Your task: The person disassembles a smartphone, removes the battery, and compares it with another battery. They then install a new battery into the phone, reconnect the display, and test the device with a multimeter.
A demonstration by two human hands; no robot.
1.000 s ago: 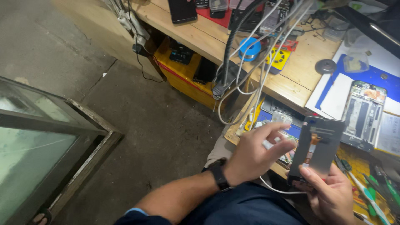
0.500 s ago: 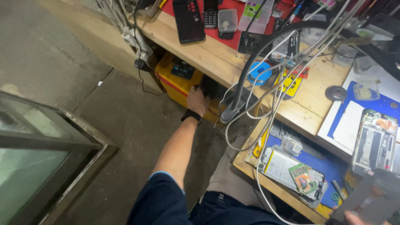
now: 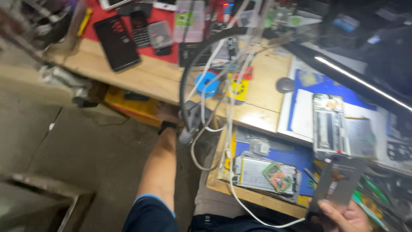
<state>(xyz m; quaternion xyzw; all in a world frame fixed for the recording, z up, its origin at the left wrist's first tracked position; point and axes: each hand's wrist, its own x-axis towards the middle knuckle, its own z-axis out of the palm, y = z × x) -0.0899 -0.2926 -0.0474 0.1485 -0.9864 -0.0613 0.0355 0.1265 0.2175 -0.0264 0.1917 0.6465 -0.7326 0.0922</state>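
My left arm stretches forward and down, and my left hand (image 3: 168, 115) is under the edge of the wooden bench (image 3: 150, 79), next to a yellow box (image 3: 128, 106). Only the wrist with its black watch and part of the hand show, so its fingers cannot be made out. At the bottom right, my right hand (image 3: 345, 218) holds a grey phone back panel (image 3: 339, 182) upright by its lower end. An opened phone (image 3: 266, 174) lies on a blue mat in the pulled-out drawer beside it.
White and black cables (image 3: 201, 118) hang over the bench front, right of my left wrist. A second opened phone (image 3: 328, 124), a blue tape roll (image 3: 207, 83), a black phone (image 3: 116, 43) on a red mat and a lit lamp bar (image 3: 360, 81) sit on the bench.
My left hand left the grey panel and reached down under the bench to the yellow box. My right hand kept the panel, now low at the right. The view swung toward the bench.
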